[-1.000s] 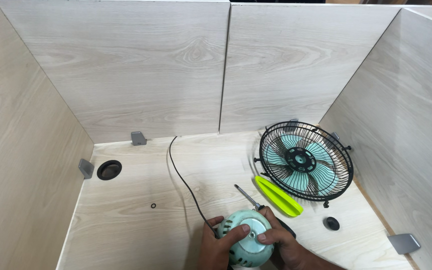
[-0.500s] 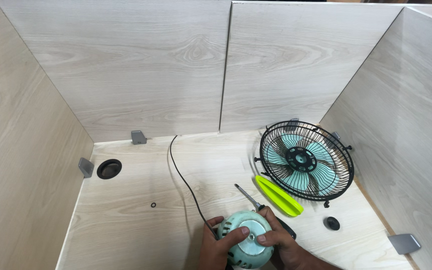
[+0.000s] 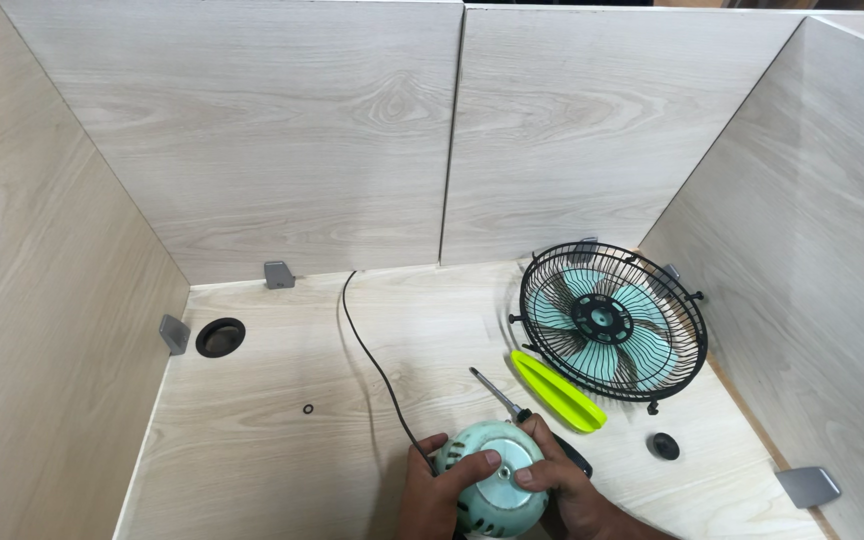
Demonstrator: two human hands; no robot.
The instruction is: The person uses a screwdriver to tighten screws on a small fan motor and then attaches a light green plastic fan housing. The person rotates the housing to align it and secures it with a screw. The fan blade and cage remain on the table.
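Note:
A pale green round fan motor housing (image 3: 493, 478) sits at the near edge of the table, and both hands grip it. My left hand (image 3: 435, 494) holds its left side with the thumb across the top. My right hand (image 3: 564, 478) clasps its right side. A black cord (image 3: 372, 360) runs from the housing to the back wall. A screwdriver (image 3: 500, 392) with a black handle lies just behind my right hand. Beside it lies a lime green blade-shaped piece (image 3: 556, 391).
A black wire fan cage with pale green blades (image 3: 610, 332) leans against the right wall. A small black round cap (image 3: 664, 446) lies near it. A small black ring (image 3: 308, 409) and a round hole (image 3: 219, 337) are at the left. Grey brackets (image 3: 807, 486) join the wood walls.

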